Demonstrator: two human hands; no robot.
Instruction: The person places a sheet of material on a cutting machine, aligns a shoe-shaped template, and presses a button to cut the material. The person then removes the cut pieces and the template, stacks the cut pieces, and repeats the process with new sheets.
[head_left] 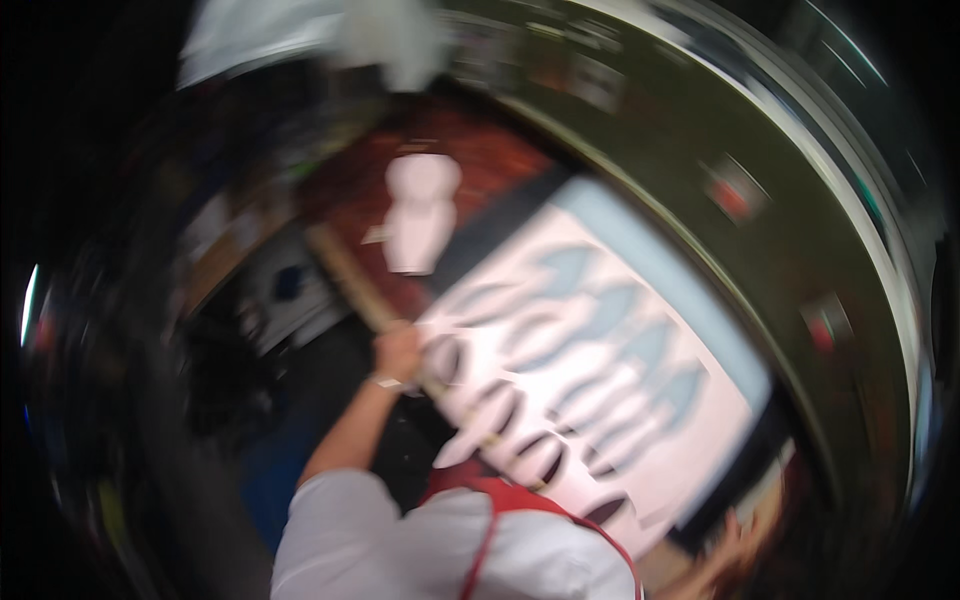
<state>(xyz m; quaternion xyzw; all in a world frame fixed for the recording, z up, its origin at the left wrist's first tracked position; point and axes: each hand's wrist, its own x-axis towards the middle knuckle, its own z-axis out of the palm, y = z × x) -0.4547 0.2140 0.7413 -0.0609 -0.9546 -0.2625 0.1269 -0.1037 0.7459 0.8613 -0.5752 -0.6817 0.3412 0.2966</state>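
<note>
The whole view is smeared by motion. A large pale pinkish-white sheet (690, 455) with several leaf-shaped cut-out openings lies across the table before me. Dark and blue-grey patches show through the openings. My left hand (398, 352) is at the sheet's near left corner, by the table's edge. Its fingers look curled, but what they hold is hidden. My right hand (735, 540) is at the lower right, beyond the sheet's right end; its fingers are too blurred to read. A narrow white piece (460, 447) sticks out over the sheet's near edge.
Pale, rounded cut pieces (420, 215) lie on the reddish-brown table surface (490, 150) at the far left. A light blue strip (665, 290) borders the sheet's far side. Behind the table stands a dark green wall or panel (720, 120). Blurred clutter fills the left side.
</note>
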